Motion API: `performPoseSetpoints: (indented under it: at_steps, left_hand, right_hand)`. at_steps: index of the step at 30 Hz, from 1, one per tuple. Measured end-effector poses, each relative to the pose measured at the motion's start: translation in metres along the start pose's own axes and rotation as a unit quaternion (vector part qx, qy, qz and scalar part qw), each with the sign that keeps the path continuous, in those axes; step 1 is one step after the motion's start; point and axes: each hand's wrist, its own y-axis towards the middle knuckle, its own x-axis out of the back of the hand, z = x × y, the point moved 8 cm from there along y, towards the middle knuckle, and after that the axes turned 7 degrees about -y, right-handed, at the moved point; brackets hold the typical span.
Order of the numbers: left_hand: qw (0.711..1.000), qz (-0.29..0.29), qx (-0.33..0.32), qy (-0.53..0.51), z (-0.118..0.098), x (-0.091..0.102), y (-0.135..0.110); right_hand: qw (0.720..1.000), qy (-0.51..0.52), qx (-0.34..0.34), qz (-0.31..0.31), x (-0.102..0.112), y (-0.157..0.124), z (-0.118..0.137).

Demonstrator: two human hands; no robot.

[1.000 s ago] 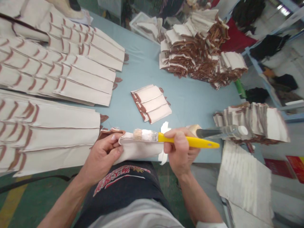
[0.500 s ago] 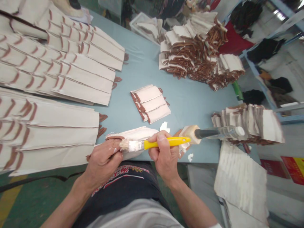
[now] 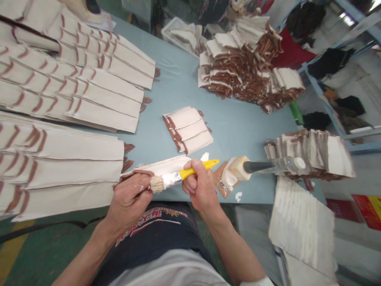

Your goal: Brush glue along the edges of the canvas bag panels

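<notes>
At twelve o'clock, a white bin holds pale pieces. At six, the right hand grips a yellow-handled brush; toward seven, beside its bristles, the left hand pinches a brown-edged strip over the desk.

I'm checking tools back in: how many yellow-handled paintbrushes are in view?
1. The yellow-handled, pale-bristled paintbrush is in the right hand, its bristle end toward the left hand. Others could be hidden.
</notes>
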Motion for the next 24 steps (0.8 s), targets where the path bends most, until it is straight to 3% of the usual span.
performPoseSetpoints:
  at_steps: [3, 6, 8, 10, 12, 14, 16, 21, 24]
  left_hand:
    - [1.000, -0.008, 0.009, 0.003, 0.001, 0.002, -0.002]
    - [1.000, -0.012, 0.017, 0.009, 0.004, 0.002, -0.007]
    - [0.999, -0.012, 0.028, 0.017, 0.006, 0.001, -0.009]
    - [0.999, 0.002, 0.040, 0.013, 0.008, -0.002, -0.010]
    - [0.999, 0.022, 0.048, -0.003, 0.008, -0.006, -0.010]
    - [0.998, 0.034, 0.050, -0.019, 0.006, -0.008, -0.010]
    - [0.997, 0.039, 0.055, -0.027, 0.006, -0.008, -0.009]
    - [0.998, 0.022, 0.053, -0.013, 0.004, -0.007, -0.010]
    - [0.997, 0.039, 0.055, -0.033, 0.002, -0.012, -0.008]
  right_hand:
    - [0.997, -0.016, 0.069, -0.033, 0.014, 0.000, 0.016]
    - [0.974, -0.090, 0.197, -0.074, 0.027, -0.018, 0.045]
    - [0.928, -0.207, 0.305, -0.061, 0.018, -0.039, 0.063]
    - [0.858, -0.306, 0.413, -0.020, -0.002, -0.062, 0.071]
    - [0.816, -0.343, 0.465, 0.015, -0.017, -0.077, 0.071]
    - [0.826, -0.341, 0.448, 0.032, -0.019, -0.078, 0.064]
    - [0.857, -0.331, 0.392, 0.046, -0.014, -0.070, 0.054]
    - [0.910, -0.280, 0.307, -0.002, 0.014, -0.060, 0.036]
    - [0.929, -0.254, 0.267, 0.041, 0.008, -0.060, 0.026]
